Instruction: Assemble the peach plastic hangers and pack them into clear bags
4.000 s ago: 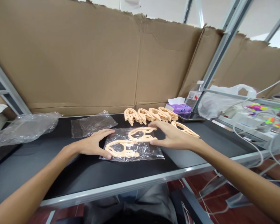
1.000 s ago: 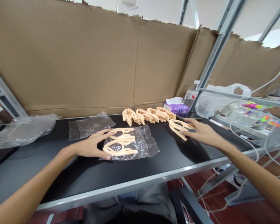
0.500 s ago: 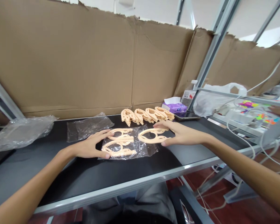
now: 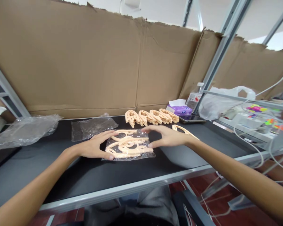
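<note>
A clear plastic bag [image 4: 145, 155] lies flat on the dark tabletop, holding beige plastic pieces that look like folded hangers [image 4: 129, 142], some overlapping. My left hand [image 4: 94, 146] grips the bag's left side, with the thumb at its lower edge and the fingers at the upper one. At the bag's right side is my right hand [image 4: 167, 136], thumb and fingers apart, with nothing visible between them. Its thumb tip touches the end of the overlapping hanger; its fingertips rest near the bag's upper edge. Another loose hanger [image 4: 175, 126] lies behind my right wrist, which partly hides it.
Several stacks of hangers [image 4: 152, 117] stand at the back. Beside them are a purple tissue pack [image 4: 181, 110], a phone [image 4: 192, 118] and a bottle [image 4: 194, 97]. Empty plastic bags [image 4: 91, 128] lie at left. A cardboard wall [image 4: 89, 62] rises behind the table.
My right hand has moved left, and the hanger it held now overlaps the others in the bag. The loose hanger behind my wrist has come into sight. My left hand stays on the bag.
</note>
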The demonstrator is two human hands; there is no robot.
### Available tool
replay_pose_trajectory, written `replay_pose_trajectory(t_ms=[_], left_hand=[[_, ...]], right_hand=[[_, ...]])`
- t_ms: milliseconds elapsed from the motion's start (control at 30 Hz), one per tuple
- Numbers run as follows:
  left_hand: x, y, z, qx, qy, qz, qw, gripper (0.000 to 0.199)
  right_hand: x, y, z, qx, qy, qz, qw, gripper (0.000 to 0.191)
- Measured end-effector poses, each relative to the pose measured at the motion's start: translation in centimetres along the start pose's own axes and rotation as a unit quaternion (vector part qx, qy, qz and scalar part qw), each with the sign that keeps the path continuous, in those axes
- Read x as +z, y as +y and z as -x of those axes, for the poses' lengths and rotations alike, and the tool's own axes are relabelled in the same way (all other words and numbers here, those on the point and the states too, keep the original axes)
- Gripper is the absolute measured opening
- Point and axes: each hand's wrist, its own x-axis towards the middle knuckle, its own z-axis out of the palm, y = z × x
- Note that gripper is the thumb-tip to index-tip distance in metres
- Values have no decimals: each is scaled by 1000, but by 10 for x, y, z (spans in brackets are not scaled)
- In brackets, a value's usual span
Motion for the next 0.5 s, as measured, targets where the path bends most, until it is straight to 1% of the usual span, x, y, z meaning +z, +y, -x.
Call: replay_pose_trajectory(t_ms=[67,133,233,367,500], left_hand=[[0,1,0,2,2,-4,1000,107],[-1,2,1,3,4,-5,1000,107],[-1,2,1,3,0,-8,1000,107],[-1,3,0,-7,-7,-10,1000,108],[-1,3,0,-8,-6,-6,1000,108]], right_hand=[[-1,10,2,4,40,27,999,33],[2,20,2,10,73,60,996,20],[9,26,-2,24,94,86,992,15],[18,24,-10,42,74,93,992,11],[22,18,-15,40,77,75,993,9]])
